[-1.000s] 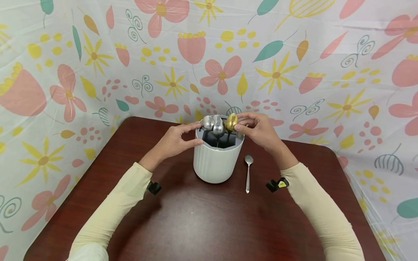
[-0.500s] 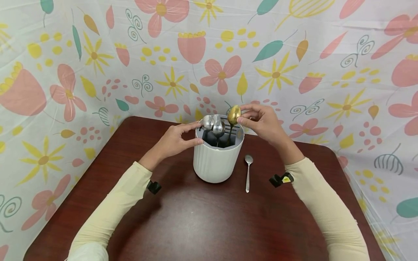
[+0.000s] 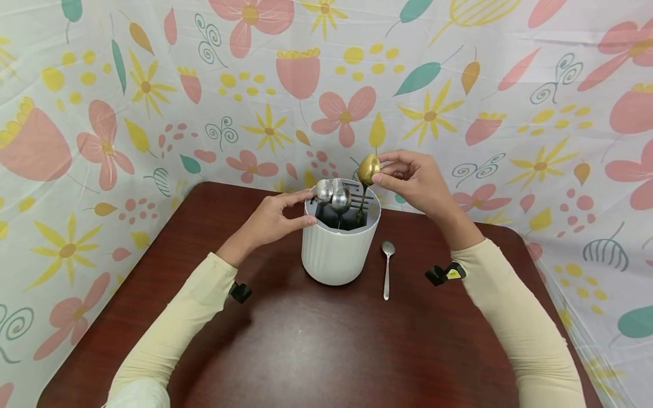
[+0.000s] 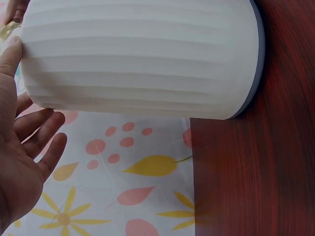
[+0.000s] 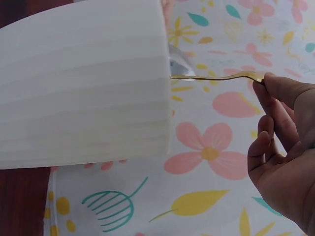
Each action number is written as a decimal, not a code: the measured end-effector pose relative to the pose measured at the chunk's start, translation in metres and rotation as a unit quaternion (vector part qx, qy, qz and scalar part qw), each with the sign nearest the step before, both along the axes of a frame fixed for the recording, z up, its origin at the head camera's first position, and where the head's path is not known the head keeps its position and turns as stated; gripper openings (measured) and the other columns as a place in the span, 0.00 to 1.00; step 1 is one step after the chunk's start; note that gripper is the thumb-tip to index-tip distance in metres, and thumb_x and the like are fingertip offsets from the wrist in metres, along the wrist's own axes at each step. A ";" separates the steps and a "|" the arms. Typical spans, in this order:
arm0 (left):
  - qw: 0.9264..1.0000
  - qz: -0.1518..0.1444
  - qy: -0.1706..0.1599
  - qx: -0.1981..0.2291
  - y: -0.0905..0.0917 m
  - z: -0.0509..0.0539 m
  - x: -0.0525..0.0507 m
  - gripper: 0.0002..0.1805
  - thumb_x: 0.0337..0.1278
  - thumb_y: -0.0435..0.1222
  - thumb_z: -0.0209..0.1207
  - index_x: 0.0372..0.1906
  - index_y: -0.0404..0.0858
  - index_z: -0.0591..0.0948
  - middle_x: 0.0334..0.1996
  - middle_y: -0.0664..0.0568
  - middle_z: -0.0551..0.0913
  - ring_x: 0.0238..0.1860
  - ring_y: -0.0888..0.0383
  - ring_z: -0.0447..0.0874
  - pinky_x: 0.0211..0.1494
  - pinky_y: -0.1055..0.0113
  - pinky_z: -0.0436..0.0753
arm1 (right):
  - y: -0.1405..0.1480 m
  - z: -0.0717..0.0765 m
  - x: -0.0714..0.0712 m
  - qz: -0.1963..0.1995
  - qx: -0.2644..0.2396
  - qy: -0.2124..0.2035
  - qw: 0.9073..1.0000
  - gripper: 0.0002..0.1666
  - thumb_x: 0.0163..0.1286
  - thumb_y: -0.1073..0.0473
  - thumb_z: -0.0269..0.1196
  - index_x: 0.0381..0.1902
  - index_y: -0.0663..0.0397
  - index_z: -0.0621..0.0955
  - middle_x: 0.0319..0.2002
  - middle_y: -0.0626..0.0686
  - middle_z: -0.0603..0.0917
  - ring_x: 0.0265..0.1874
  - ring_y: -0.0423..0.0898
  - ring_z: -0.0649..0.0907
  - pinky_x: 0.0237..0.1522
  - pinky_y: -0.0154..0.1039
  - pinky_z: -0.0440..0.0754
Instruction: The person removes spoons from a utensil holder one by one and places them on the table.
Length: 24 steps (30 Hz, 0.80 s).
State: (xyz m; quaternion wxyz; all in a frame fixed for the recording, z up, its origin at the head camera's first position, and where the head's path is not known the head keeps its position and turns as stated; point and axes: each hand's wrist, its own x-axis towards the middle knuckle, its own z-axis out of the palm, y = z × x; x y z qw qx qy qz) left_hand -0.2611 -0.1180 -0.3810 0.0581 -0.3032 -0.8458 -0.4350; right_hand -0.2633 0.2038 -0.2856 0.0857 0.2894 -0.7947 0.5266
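Note:
A white ribbed utensil holder [image 3: 334, 258] with a grey slotted top stands upright on the table. Shiny silver spoons [image 3: 339, 198] lean in it, bowls up, handles hidden inside. My right hand [image 3: 420, 180] pinches a gold spoon [image 3: 369, 169] by its bowl, above the holder's right side. Its handle [image 5: 206, 78] points down, the lower end still within the opening. My left hand [image 3: 272, 221] touches the holder's left rim, thumb at the front and fingers extended along the side. In the left wrist view its other fingers [image 4: 51, 152] are spread loosely beside the wall.
A small silver spoon [image 3: 387, 271] lies on the dark red-brown table [image 3: 301, 351], to the right of the holder. A floral-patterned cloth [image 3: 408, 85] hangs behind and along the sides of the table.
My right hand has raised the gold spoon up and slightly right, drawing more of its handle out of the holder. My left hand and the holder have stayed in place.

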 end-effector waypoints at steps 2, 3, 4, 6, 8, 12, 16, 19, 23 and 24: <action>1.000 0.000 0.001 0.001 0.000 0.000 0.000 0.34 0.59 0.53 0.71 0.70 0.51 0.78 0.70 0.56 0.76 0.70 0.57 0.74 0.68 0.54 0.75 | 0.000 0.003 0.000 0.000 -0.009 0.003 1.000 0.19 0.65 0.71 0.70 0.55 0.69 0.83 0.30 0.41 0.90 0.31 0.36 0.88 0.33 0.29 0.80; 1.000 0.000 0.001 0.001 0.000 0.000 0.001 0.34 0.59 0.53 0.71 0.70 0.51 0.78 0.70 0.56 0.76 0.70 0.57 0.74 0.68 0.54 0.75 | 0.000 0.004 0.001 -0.001 -0.012 0.006 1.000 0.19 0.65 0.71 0.70 0.54 0.69 0.83 0.30 0.41 0.90 0.31 0.37 0.88 0.33 0.29 0.80; 1.000 0.000 0.001 0.001 0.000 0.000 0.001 0.34 0.59 0.53 0.71 0.70 0.51 0.78 0.70 0.57 0.76 0.70 0.57 0.73 0.68 0.54 0.75 | 0.000 0.005 0.001 -0.002 -0.015 0.009 1.000 0.19 0.65 0.72 0.70 0.54 0.68 0.84 0.29 0.41 0.90 0.31 0.36 0.88 0.33 0.29 0.80; 1.000 0.000 0.002 0.003 0.000 0.000 0.001 0.34 0.59 0.53 0.71 0.70 0.52 0.78 0.70 0.57 0.76 0.70 0.58 0.73 0.68 0.54 0.76 | 0.001 0.008 0.001 -0.001 -0.022 0.014 1.000 0.19 0.64 0.72 0.70 0.54 0.65 0.85 0.29 0.41 0.90 0.31 0.37 0.89 0.34 0.29 0.80; 1.000 0.001 0.002 0.003 0.000 0.000 0.001 0.34 0.59 0.53 0.71 0.70 0.52 0.78 0.70 0.57 0.76 0.70 0.58 0.73 0.68 0.54 0.76 | 0.001 0.011 0.001 -0.004 -0.026 0.021 0.999 0.19 0.64 0.71 0.71 0.54 0.61 0.86 0.29 0.41 0.90 0.31 0.36 0.88 0.35 0.29 0.81; 1.000 0.000 0.003 0.002 0.000 0.000 0.000 0.34 0.59 0.53 0.71 0.70 0.52 0.78 0.69 0.57 0.76 0.70 0.57 0.74 0.68 0.54 0.75 | 0.001 0.018 0.003 -0.008 -0.038 0.029 0.999 0.19 0.64 0.71 0.71 0.52 0.55 0.87 0.30 0.41 0.91 0.29 0.36 0.88 0.33 0.29 0.80; 1.000 0.001 0.003 0.000 0.000 0.000 0.000 0.34 0.59 0.53 0.71 0.70 0.52 0.78 0.69 0.57 0.76 0.69 0.57 0.74 0.68 0.54 0.75 | -0.001 0.027 0.006 -0.009 -0.054 0.032 0.998 0.19 0.63 0.73 0.71 0.51 0.55 0.87 0.29 0.43 0.91 0.25 0.36 0.86 0.30 0.28 0.78; 1.000 0.002 0.004 0.000 0.000 0.000 0.000 0.34 0.59 0.53 0.71 0.70 0.52 0.78 0.69 0.57 0.76 0.69 0.57 0.74 0.68 0.55 0.76 | -0.002 0.035 0.007 -0.007 -0.069 0.040 0.997 0.19 0.63 0.74 0.70 0.51 0.56 0.88 0.28 0.45 0.90 0.24 0.37 0.86 0.30 0.29 0.80; 1.000 0.001 0.003 -0.001 0.000 0.000 0.000 0.33 0.60 0.53 0.70 0.70 0.52 0.78 0.70 0.57 0.76 0.69 0.58 0.74 0.68 0.55 0.76 | -0.001 0.047 0.010 -0.006 -0.084 0.045 0.995 0.19 0.62 0.75 0.70 0.50 0.57 0.88 0.27 0.46 0.90 0.23 0.39 0.86 0.31 0.30 0.81; 1.000 0.001 0.001 -0.002 0.000 0.000 -0.001 0.33 0.60 0.54 0.70 0.70 0.53 0.78 0.70 0.58 0.76 0.69 0.58 0.74 0.68 0.55 0.76 | -0.001 0.049 0.010 -0.007 -0.085 0.044 0.995 0.19 0.62 0.75 0.70 0.50 0.57 0.88 0.27 0.46 0.90 0.23 0.39 0.86 0.30 0.29 0.80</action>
